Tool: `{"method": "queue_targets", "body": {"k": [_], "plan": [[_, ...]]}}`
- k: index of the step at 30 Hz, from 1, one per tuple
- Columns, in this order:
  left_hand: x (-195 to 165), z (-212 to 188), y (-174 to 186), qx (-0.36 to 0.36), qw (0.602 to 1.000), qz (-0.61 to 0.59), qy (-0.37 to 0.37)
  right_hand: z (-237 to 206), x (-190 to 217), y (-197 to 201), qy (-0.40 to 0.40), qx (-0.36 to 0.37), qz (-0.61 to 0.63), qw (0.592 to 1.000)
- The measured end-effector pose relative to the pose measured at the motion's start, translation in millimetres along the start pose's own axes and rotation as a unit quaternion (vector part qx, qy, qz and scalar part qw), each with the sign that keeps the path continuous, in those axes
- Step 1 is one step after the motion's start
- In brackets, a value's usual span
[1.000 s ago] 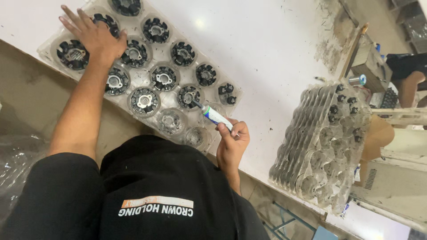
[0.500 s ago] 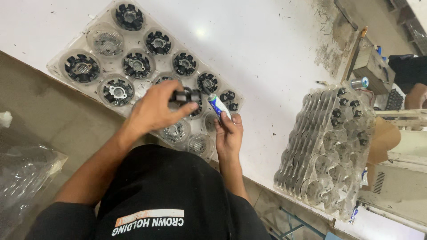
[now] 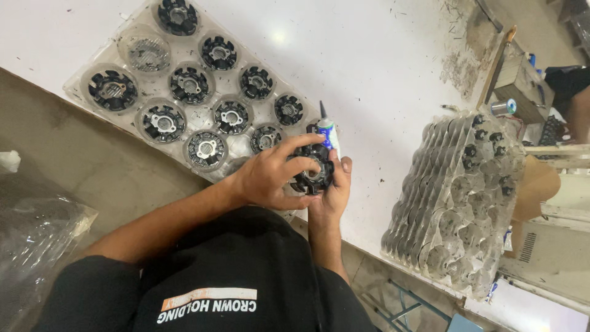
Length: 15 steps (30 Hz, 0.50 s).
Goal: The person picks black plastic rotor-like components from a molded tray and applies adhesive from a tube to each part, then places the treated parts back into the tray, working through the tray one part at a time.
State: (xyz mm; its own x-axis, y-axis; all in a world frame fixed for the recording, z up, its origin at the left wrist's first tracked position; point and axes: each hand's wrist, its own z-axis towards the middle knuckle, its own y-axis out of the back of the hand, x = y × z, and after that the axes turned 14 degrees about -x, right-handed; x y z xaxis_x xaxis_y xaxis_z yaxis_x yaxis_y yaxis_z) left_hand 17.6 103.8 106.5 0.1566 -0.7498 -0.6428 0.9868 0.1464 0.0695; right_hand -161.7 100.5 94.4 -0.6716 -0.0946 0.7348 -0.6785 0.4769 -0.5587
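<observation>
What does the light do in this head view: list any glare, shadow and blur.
Head view: a soft glare spot on the white table; the clear tray and the stack of clear trays catch pale reflections; the black part in the left hand is dark but fairly sharp; the floor at left lies in shade; straight edges bow slightly.

Both hands drawn together in front of the chest

The left hand point(image 3: 270, 175) reaches in on a bare forearm angled up from the lower left, fingers curled and thumb pressed forward in a closed grip. The right hand point(image 3: 332, 184) rises from below on an upright forearm, fingers wrapped shut, its fingertips meeting those of the left hand.
</observation>
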Motion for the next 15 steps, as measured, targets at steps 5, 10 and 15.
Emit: {"method": "queue_targets", "body": {"k": [5,10,15], "plan": [[-3,-4,-20,-0.155,0.967,-0.181,0.095,-4,5,3,0.039,0.023,0.043,0.998],[4,-11,-37,-0.273,0.836,-0.377,0.290,-4,-3,9,0.036,0.065,0.016,0.997],[30,-15,-42,-0.365,0.734,-0.384,0.425,-13,-26,2,0.002,0.059,-0.029,0.998]]}}
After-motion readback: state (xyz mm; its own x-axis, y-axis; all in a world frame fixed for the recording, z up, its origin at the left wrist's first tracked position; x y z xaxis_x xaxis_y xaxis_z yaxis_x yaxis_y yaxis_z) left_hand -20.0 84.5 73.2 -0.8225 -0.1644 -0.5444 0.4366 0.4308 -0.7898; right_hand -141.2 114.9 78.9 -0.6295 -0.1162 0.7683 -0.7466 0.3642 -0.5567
